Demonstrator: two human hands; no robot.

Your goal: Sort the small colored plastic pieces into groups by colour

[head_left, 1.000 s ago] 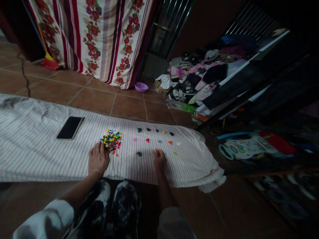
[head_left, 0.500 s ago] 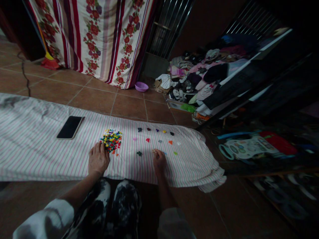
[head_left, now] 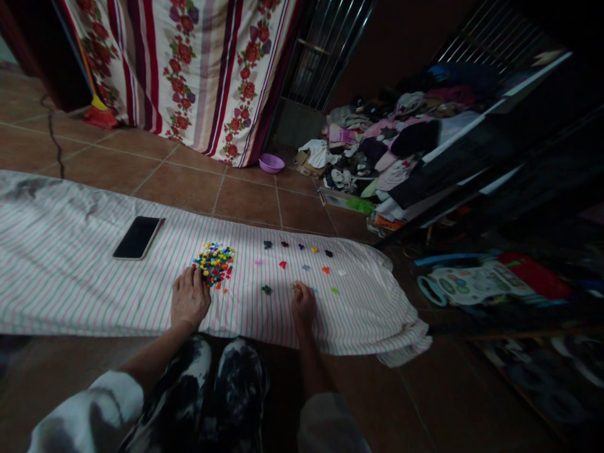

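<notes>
A mixed pile of small coloured pieces lies on a striped cloth. My left hand rests flat, palm down, at the pile's near left edge, fingertips touching it. Further right, my right hand is closed in a pinch, its fingertips down at a small beige piece on the cloth. Around it, little single-colour groups sit in rough rows: dark green pieces, red pieces, orange pieces, lime green pieces and several others. Light blue bits show just past the right fingers.
A smartphone lies on the cloth left of the pile. Beyond, on the tiled floor, stand a purple basin and a red broom by a floral curtain. Heaped clothes fill the back right; a toy panel lies at right.
The whole view has shifted slightly to the right as the head moved. Both hands stay in about the same places on the cloth.
</notes>
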